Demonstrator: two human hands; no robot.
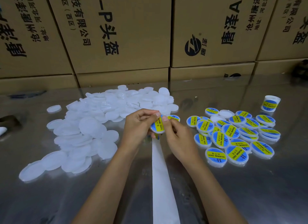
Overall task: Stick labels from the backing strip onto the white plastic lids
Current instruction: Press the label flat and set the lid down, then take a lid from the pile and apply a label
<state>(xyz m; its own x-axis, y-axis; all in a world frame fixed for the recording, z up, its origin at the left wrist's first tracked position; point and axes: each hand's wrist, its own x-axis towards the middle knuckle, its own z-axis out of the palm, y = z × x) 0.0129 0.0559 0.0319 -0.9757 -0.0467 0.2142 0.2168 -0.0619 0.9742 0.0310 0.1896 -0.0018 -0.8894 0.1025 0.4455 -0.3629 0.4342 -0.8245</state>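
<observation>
head view, left hand [139,125]: fingers curled round a white lid, gripping it at its left edge and from beneath, raised off the counter [233,190] so that the top face is turned toward the camera.
head view, right hand [176,135]: thumb and forefinger pinch at the right edge of the label [158,125]; judged to be pressing or aligning it on the lid. the remaining fingers are curled loosely under.
head view, label: blue round sticker with a yellow band, lying on the lid held between both hands, just above the counter at centre. whether it is fully adhered cannot be told.
head view, backing strip [162,182]: white strip running from the bottom edge up to the hands, between the forearms; its near run is bare. this keeps the next label directly under the working point.
head view, unlabelled lids [93,123]: loose white pile to the left, on the same side as the holding hand, so it is judged that a fresh lid can be taken without crossing over.
head view, labelled lids [233,135]: blue-and-yellow-faced heap to the right, well apart from the blank pile; the separation prevents mixing. one or two white, unlabelled faces show among them.
head view, label roll [270,103]: stands beyond the finished heap, at far right.
head view, cardboard boxes [116,32]: stacked wall behind the counter.
head view, progress: judged partial; the blank pile appears larger than the finished heap.
</observation>
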